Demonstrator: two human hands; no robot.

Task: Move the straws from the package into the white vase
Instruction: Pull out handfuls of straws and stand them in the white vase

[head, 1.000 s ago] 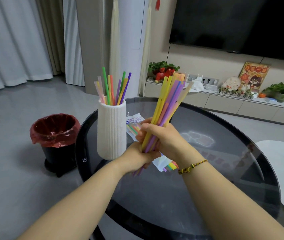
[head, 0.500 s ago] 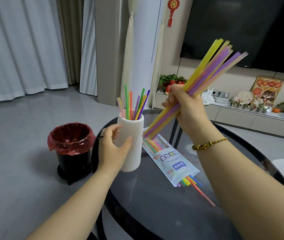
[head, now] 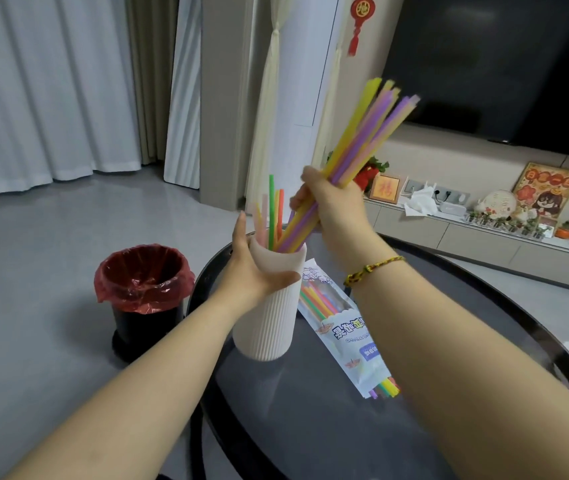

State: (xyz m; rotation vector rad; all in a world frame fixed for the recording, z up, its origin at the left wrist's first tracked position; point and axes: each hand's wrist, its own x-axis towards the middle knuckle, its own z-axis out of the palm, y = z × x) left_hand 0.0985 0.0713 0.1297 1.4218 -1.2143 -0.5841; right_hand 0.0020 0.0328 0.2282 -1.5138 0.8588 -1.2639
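The left hand (head: pixel 252 271) wraps the upper part of the white vase (head: pixel 265 313), thumb across the front and fingers behind, its grip closed on the ribbed wall. The vase is tilted, mouth leaning toward the right, with its base at the near-left part of the round dark glass desk (head: pixel 311 427). Several straws (head: pixel 271 216) already stand inside it. The right hand (head: pixel 335 206) has its grip closed around a bundle of yellow and purple straws (head: pixel 366 136), slanted up to the right, the lower ends reaching into the vase mouth. The package (head: pixel 349 337) lies flat on the desk just right of the vase, more coloured straws showing through its clear part and poking from its near end. A bin with a red liner (head: pixel 142 271) stands on the floor to the left of the desk.
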